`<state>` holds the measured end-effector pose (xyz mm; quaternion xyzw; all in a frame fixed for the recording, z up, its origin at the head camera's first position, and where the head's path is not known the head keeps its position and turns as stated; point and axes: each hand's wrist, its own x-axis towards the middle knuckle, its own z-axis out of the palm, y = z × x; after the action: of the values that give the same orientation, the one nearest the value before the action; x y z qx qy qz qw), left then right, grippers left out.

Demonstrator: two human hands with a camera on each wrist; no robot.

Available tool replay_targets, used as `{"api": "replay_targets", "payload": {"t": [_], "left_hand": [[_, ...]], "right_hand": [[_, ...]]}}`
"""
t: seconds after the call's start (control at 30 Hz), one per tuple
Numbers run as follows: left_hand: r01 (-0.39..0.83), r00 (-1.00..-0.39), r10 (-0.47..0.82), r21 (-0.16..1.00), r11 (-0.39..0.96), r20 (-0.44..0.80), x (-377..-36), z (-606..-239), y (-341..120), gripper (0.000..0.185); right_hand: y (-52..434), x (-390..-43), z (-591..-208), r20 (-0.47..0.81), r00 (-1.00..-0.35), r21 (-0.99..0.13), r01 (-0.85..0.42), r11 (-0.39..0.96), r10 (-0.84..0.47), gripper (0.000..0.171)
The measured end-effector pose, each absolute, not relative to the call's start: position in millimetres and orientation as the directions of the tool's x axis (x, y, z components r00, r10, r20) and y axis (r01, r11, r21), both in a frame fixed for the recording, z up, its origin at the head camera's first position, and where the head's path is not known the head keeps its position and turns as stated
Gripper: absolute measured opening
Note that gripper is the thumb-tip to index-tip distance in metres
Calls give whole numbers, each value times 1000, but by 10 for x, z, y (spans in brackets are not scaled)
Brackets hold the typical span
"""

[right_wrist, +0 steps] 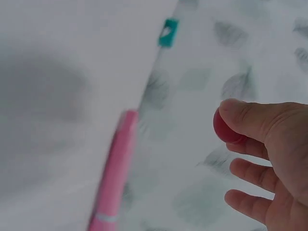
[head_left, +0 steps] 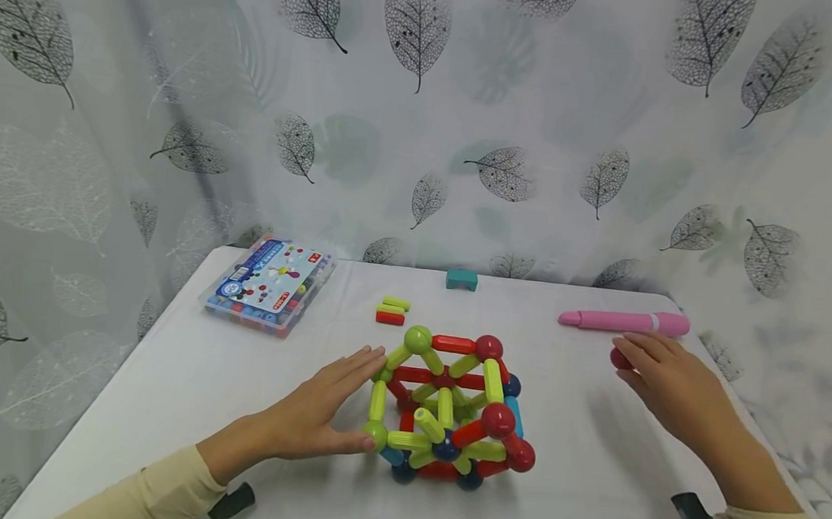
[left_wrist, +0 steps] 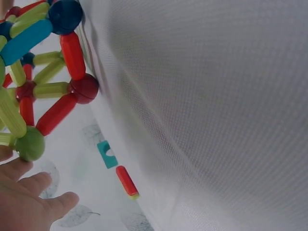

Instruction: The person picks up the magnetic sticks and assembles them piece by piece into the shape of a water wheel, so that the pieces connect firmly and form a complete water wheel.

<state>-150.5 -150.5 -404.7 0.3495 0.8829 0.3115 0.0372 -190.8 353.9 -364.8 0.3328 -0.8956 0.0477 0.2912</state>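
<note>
A magnetic stick-and-ball structure [head_left: 446, 408] of yellow-green, red and blue rods with green, red and dark blue balls stands on the white table. My left hand [head_left: 316, 410] rests against its left side, fingers extended and thumb at the lower green ball [head_left: 376, 434]. In the left wrist view, those fingertips touch a green ball [left_wrist: 31, 144]. Right of the structure and above the table, my right hand [head_left: 673, 390] pinches a red ball [right_wrist: 224, 129] between thumb and forefinger. The other fingers are loosely bent.
A clear plastic case [head_left: 267, 284] with a printed label lies at the back left. Loose yellow-green rods and a red rod [head_left: 389, 318] lie behind the structure. A teal block [head_left: 462, 279] sits at the back edge, and a pink pen-shaped object [head_left: 624, 321] lies back right.
</note>
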Motion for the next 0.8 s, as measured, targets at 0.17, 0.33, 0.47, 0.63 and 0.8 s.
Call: {"api": "replay_targets", "payload": {"t": [0.17, 0.33, 0.47, 0.63, 0.8], "left_hand": [[595, -752, 641, 575, 561, 152, -1509, -4043, -1506, 93], [596, -748, 647, 579, 557, 147, -1513, -4041, -1501, 93], [597, -748, 648, 576, 558, 148, -1514, -4042, -1505, 93], [600, -746, 648, 575, 556, 153, -1515, -4051, -1512, 93], [603, -746, 647, 576, 553, 159, -1515, -4065, -1513, 93]], "right_hand": [[3155, -1837, -3390, 576, -577, 89, -661, 745, -580, 71], [2895, -1775, -3222, 549, -641, -91, -684, 723, -537, 50], [2702, -1716, -3107, 481, -748, -367, -645, 670, -457, 54], [2477, -1672, -2983, 383, -822, -635, -566, 526, -422, 50], [2283, -1637, -2885, 318, -851, -781, -485, 394, -417, 46]]}}
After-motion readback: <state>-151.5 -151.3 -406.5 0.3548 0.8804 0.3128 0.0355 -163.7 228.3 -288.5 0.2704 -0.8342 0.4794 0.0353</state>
